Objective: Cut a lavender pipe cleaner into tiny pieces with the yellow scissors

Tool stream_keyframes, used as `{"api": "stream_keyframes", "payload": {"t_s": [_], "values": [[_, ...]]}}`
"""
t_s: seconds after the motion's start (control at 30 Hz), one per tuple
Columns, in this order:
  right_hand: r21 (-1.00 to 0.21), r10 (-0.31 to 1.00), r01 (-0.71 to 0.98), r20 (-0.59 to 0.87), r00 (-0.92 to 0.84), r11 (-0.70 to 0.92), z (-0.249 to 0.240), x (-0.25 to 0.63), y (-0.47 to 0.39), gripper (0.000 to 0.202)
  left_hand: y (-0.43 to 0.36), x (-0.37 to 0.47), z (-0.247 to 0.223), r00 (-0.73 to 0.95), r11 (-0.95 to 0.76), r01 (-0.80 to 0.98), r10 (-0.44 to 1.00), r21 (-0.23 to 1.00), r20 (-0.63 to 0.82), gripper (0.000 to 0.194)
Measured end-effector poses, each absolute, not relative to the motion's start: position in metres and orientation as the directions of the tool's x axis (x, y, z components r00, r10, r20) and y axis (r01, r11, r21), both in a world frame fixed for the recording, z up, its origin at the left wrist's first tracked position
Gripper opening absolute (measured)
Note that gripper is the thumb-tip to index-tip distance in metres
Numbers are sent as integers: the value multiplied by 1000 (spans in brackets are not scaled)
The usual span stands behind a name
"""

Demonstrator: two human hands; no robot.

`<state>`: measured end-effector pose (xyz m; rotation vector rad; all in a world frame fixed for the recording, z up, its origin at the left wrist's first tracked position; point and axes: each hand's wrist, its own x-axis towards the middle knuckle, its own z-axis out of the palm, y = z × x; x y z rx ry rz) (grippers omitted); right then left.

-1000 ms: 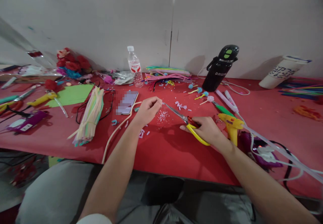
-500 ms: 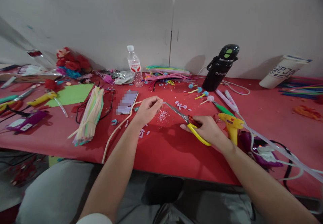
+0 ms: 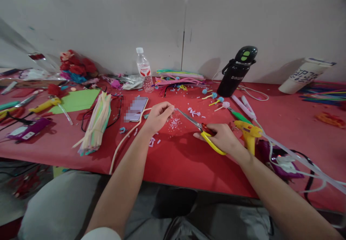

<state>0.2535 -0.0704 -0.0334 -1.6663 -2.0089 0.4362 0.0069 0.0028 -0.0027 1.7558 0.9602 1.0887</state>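
The scissors (image 3: 200, 127) are held in the grip of the right hand (image 3: 223, 137) by their handles, angled toward the left hand (image 3: 160, 117) above the red counter (image 3: 186, 164). The left grip is pinched narrow, apparently on a small pale piece (image 3: 175, 109), too tiny to be made out clearly. Fine lilac clippings (image 3: 174, 124) are scattered near the scissor tips, with larger lilac pieces (image 3: 193, 112) strewn beside them.

Silver scissors (image 3: 198, 125), red and yellow handles, slanting leftward, tips by a pinched pale snippet (image 3: 175, 109)
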Motion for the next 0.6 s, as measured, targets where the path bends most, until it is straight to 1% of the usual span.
{"api": "stream_keyframes", "payload": {"t_s": [0.6], "values": [[-554,976,804,152,-156,215,-37,255,-70,55,4,7,-5,351,-385,194,886,902,302,27]]}}
